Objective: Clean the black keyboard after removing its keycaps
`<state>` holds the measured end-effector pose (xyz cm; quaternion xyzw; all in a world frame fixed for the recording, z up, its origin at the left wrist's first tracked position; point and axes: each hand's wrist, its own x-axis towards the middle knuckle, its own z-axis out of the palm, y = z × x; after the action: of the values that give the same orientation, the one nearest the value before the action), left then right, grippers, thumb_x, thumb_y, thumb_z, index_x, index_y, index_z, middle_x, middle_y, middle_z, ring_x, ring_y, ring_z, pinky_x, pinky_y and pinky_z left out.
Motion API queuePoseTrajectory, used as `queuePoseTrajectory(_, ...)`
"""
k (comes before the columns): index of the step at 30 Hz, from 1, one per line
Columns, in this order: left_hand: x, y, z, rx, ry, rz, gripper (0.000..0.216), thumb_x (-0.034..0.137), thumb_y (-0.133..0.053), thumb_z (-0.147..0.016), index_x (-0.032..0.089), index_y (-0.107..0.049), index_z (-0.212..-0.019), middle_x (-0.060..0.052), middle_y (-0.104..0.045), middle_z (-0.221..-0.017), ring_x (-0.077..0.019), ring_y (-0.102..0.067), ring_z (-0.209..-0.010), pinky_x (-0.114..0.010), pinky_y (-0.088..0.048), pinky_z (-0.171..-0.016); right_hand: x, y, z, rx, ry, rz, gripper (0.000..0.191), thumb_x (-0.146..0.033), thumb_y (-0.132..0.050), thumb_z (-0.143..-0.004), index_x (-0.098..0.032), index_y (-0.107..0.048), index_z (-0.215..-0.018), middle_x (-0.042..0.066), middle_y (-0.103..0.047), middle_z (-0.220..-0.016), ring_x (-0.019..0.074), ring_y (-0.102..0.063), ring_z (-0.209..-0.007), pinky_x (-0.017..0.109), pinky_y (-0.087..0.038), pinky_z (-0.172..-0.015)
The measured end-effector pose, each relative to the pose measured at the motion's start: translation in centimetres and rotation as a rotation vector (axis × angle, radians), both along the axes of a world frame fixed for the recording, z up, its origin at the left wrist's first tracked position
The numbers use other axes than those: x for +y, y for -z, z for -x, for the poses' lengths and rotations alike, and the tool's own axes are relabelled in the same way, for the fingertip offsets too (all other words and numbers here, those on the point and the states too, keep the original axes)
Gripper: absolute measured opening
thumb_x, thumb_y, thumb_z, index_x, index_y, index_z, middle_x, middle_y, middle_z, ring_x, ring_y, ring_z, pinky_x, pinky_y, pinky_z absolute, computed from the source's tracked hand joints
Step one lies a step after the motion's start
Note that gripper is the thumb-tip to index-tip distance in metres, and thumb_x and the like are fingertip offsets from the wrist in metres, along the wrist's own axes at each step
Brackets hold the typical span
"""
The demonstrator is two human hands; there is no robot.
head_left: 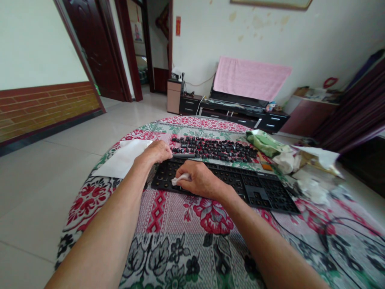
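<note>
A black keyboard (pixel 258 200) with its keycaps off lies on the table, its bare key posts showing. My right hand (pixel 198 178) is over its left part, fingers pinched around a crumpled white tissue (pixel 181 179) that touches the key bed. At the far left corner of the keyboard, my left hand (pixel 158 151) is closed with curled fingers against the edge; the fingertips are partly hidden. A long dark key bar (pixel 184 155) lies just right of those fingers. Beyond the keyboard, many loose black keycaps (pixel 216 147) are spread in a band.
A white sheet (pixel 123 158) lies left of my left hand. At the right are a green tissue pack (pixel 264 141), crumpled tissues (pixel 314 190) and a brush (pixel 265 163). A black cable (pixel 325 233) loops over the patterned tablecloth (pixel 168 249) at the right.
</note>
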<state>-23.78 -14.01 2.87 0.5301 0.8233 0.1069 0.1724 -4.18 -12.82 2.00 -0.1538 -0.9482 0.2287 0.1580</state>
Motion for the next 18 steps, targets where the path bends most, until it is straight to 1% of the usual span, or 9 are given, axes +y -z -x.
queuePoseTrajectory(4,-0.1,-0.1,-0.1,0.005,0.008,-0.001,0.027,0.032,-0.058,-0.065,0.019,-0.072,-0.085,-0.001,-0.067,-0.064,-0.0116,-0.059,-0.054,-0.019,-0.042,-0.052,0.1,0.5,0.1,-0.054,-0.011,-0.046,0.015,-0.014,-0.057,-0.071,-0.016,-0.067,-0.082,0.004,-0.061,-0.081,0.0124,-0.052,-0.073,0.025,-0.039,-0.069)
queuePoseTrajectory(9,-0.1,-0.4,-0.3,0.005,0.012,0.030,0.029,0.030,-0.058,-0.065,0.018,-0.071,-0.087,-0.003,-0.067,-0.066,-0.0131,-0.059,-0.055,-0.021,-0.043,-0.053,0.6,-0.1,-0.3,0.031,0.041,-0.008,0.015,-0.019,-0.056,-0.075,-0.016,-0.066,-0.085,0.005,-0.061,-0.083,0.0119,-0.052,-0.073,0.025,-0.040,-0.068)
queuePoseTrajectory(12,-0.2,-0.6,-0.5,0.008,0.003,0.035,0.028,0.030,-0.058,-0.065,0.018,-0.071,-0.087,-0.003,-0.068,-0.066,-0.0137,-0.060,-0.055,-0.021,-0.043,-0.053,0.1,-0.2,-0.1,0.064,0.025,-0.028,0.018,-0.016,-0.052,-0.076,-0.014,-0.065,-0.088,0.005,-0.060,-0.084,0.0121,-0.051,-0.075,0.025,-0.039,-0.070)
queuePoseTrajectory(15,-0.2,-0.5,-0.4,0.004,-0.007,0.028,0.026,0.031,-0.058,-0.065,0.019,-0.071,-0.085,-0.002,-0.068,-0.068,-0.0130,-0.060,-0.055,-0.020,-0.043,-0.053,-0.6,0.1,0.3,-0.007,-0.055,-0.074,0.023,-0.012,-0.048,-0.076,-0.015,-0.067,-0.089,0.005,-0.057,-0.083,0.0124,-0.051,-0.075,0.026,-0.038,-0.070)
queuePoseTrajectory(18,-0.1,-0.2,-0.2,0.009,-0.015,0.017,0.026,0.032,-0.058,-0.065,0.020,-0.071,-0.084,-0.001,-0.067,-0.065,-0.0123,-0.060,-0.056,-0.019,-0.042,-0.052,-0.7,0.0,0.3,-0.129,-0.055,-0.112,0.026,-0.012,-0.048,-0.074,-0.017,-0.069,-0.087,0.006,-0.056,-0.081,0.0125,-0.050,-0.070,0.026,-0.037,-0.065)
